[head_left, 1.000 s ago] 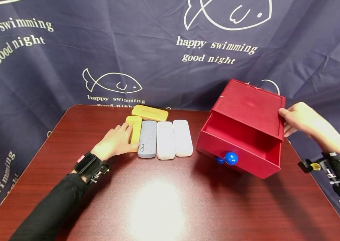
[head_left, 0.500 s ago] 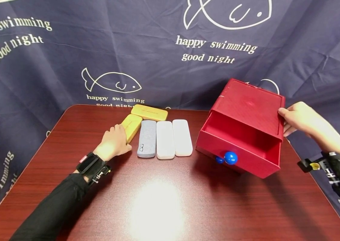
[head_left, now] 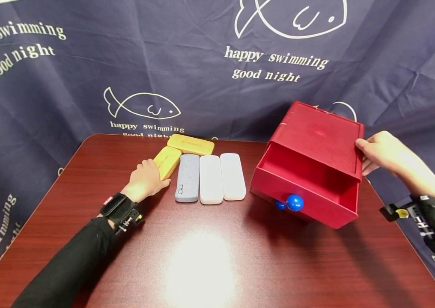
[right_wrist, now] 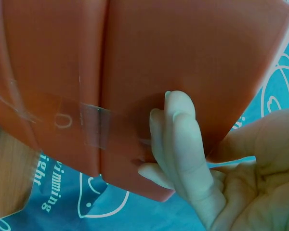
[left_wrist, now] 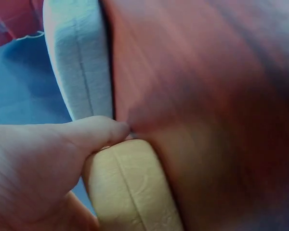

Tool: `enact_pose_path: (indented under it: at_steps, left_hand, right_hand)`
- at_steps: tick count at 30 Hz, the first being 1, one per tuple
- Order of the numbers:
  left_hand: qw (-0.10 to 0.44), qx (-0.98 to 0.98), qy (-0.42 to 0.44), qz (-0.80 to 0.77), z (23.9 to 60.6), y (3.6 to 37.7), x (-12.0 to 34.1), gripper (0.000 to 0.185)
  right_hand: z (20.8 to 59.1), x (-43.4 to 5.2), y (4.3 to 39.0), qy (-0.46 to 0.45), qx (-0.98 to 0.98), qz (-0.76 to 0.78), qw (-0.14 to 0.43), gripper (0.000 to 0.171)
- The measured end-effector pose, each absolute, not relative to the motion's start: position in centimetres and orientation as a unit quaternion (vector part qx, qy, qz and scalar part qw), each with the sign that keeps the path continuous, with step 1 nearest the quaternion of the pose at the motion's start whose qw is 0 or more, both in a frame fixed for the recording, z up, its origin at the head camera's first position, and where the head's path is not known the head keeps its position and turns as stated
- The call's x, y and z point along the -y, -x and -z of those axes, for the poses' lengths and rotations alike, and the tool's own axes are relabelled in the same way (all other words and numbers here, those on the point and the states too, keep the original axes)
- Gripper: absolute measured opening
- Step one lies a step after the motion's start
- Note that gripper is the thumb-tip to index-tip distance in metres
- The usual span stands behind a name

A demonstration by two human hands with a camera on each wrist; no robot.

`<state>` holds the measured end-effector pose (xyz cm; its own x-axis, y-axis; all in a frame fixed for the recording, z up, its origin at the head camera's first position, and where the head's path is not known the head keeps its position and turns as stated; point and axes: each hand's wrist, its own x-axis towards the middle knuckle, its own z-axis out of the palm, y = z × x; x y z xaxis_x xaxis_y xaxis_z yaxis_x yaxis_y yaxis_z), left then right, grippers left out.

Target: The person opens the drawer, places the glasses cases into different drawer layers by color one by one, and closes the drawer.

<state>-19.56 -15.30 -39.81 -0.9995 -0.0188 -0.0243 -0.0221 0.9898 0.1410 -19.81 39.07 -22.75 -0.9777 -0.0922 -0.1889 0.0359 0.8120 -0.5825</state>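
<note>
Left hand [head_left: 145,179] gripping nearer yellow case [head_left: 169,161], toward far left corner of table [head_left: 132,265]; right hand [head_left: 385,154] grasping red box [head_left: 319,137] (upper drawer [head_left: 267,179] out) near right edge.

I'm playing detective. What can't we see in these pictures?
Head view: part of the nearer yellow case, behind the left hand.
Head view: writing on the farther yellow case, too small to read.
Head view: back of the open drawer, covered by the red box.
Left wrist view: part of the nearer yellow case, cut by the bottom edge.
Right wrist view: part of the red box, cut by the top edge.
</note>
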Motion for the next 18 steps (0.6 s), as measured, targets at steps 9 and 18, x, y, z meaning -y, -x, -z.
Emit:
enact_pose_path:
  at_steps: [9,18]
  left_hand:
    - [0.089,-0.994,0.01,-0.062,38.1,20.2,15.9,0.073]
    - [0.132,-0.99,0.02,-0.042,35.4,20.4,16.4,0.07]
  right_hand:
    - [22.7,-38.9,19.7,0.012,-0.945,0.308,0.107,0.052]
    - [22.8,-38.9,19.7,0.012,-0.944,0.312,0.102,0.052]
